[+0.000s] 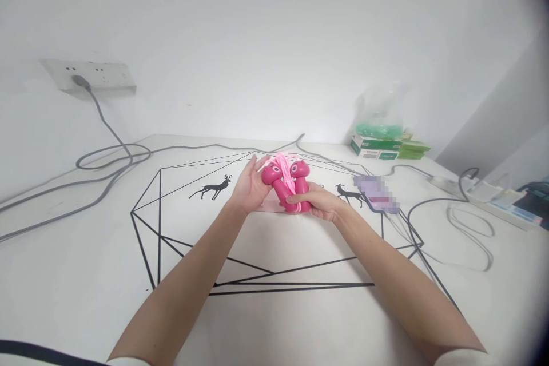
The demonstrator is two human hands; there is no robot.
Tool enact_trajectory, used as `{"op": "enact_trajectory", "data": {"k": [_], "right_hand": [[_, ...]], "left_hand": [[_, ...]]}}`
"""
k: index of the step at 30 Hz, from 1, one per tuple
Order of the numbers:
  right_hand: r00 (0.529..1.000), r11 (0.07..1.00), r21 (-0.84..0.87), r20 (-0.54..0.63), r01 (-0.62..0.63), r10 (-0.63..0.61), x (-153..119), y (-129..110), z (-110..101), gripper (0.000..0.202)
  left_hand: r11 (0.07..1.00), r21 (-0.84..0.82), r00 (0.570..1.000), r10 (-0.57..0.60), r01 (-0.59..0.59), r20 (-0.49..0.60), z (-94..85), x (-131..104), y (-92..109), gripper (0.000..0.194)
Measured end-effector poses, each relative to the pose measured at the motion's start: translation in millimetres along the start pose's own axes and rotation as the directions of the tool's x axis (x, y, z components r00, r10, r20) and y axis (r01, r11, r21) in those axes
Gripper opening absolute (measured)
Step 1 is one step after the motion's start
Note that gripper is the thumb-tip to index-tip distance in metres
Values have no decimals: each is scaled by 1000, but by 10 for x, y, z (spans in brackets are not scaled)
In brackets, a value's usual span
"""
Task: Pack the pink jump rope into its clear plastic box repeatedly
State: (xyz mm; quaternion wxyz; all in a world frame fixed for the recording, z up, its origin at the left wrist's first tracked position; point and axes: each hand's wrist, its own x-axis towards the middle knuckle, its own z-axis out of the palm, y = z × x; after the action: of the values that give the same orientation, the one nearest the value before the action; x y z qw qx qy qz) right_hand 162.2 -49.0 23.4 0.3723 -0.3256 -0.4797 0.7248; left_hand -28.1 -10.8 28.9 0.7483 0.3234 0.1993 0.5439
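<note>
A pink skipping rope [287, 178] is held up over the middle of the table, its two cartoon-headed handles side by side and its pale pink cord bundled between them. My right hand [321, 201] is closed around the lower handles, thumb across the front. My left hand [251, 187] is at the left handle's head, palm turned toward it and fingers stretched out; it looks to touch the head lightly. Below the rope, between the hands, shows a pale pink flat thing [271, 205], too hidden to name.
The white table [283, 320] bears black line and deer prints. A phone [377, 193] lies at right, with cables around it. Green-and-white boxes [375, 146] under a clear plastic bag [381, 114] stand at the back right. A grey cable [103, 117] runs from the wall socket [115, 77].
</note>
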Motion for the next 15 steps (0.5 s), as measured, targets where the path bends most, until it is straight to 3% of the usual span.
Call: {"op": "enact_trajectory", "data": {"k": [5,15], "right_hand": [[1000,1000,-2,-13,4,-4,-17,-21,17,40],[999,1000,-8,-33,-5,5,-3,1,-13,39]], "left_hand": [[999,-49,999,8,-9,-37,-7,-12,52,54],[1000,-4,1000,17,-17,-23,-9,3,36,51]]}}
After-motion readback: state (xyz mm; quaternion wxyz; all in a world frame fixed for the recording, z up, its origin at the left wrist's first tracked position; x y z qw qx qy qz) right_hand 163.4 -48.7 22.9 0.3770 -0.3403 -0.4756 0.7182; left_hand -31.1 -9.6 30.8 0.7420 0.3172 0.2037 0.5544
